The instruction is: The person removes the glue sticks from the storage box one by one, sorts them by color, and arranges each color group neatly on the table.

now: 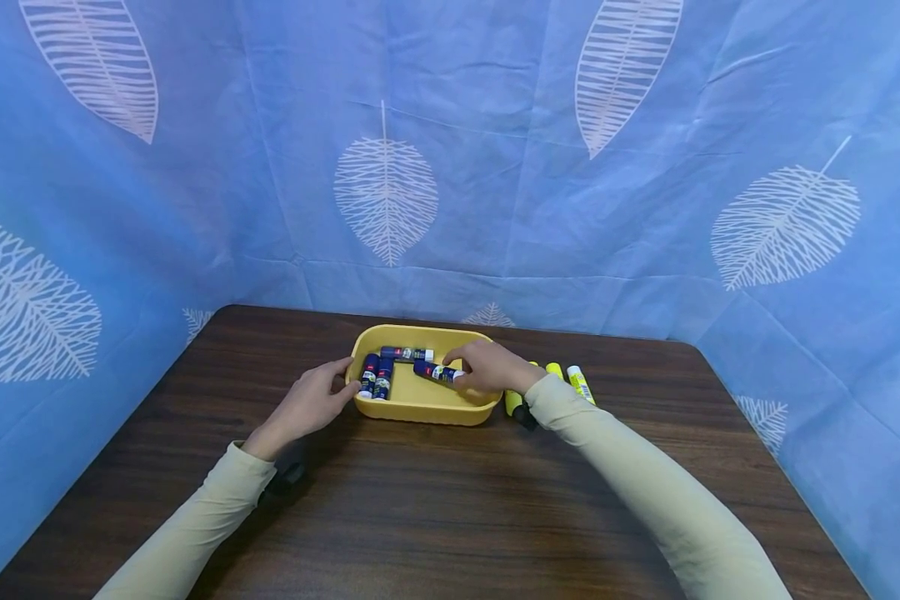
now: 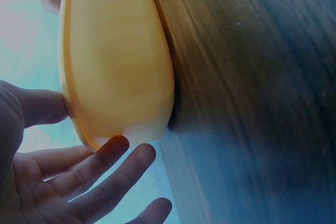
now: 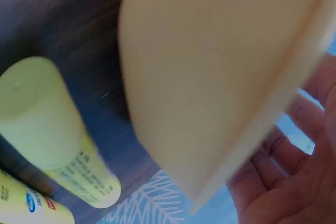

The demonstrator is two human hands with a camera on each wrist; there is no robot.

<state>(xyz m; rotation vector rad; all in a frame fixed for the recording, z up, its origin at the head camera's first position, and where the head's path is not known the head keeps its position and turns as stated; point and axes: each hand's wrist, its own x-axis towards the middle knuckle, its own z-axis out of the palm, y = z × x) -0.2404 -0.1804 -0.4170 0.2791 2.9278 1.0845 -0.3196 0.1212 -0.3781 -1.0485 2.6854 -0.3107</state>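
On the table stands a yellow plastic tray [image 1: 420, 412] with rounded corners. My left hand [image 1: 303, 404] holds its left end, thumb and fingertips at the rim; the left wrist view shows the thumb [image 2: 47, 107] against the edge and other fingers spread along the outer wall. My right hand [image 1: 491, 367] reaches over the tray's right side and pinches a dark blue glue stick [image 1: 437, 372] by its right end, low inside. Two blue glue sticks [image 1: 383, 379] lie side by side at the left end, and another blue glue stick [image 1: 407, 354] lies along the back wall.
Several yellow glue sticks [image 1: 581, 383] lie right of the tray, partly hidden by my right forearm; two show in the right wrist view, one yellow glue stick [image 3: 58, 129] close to the tray wall. The dark wooden table [image 1: 420, 508] backs onto a blue leaf-patterned curtain [image 1: 480, 208].
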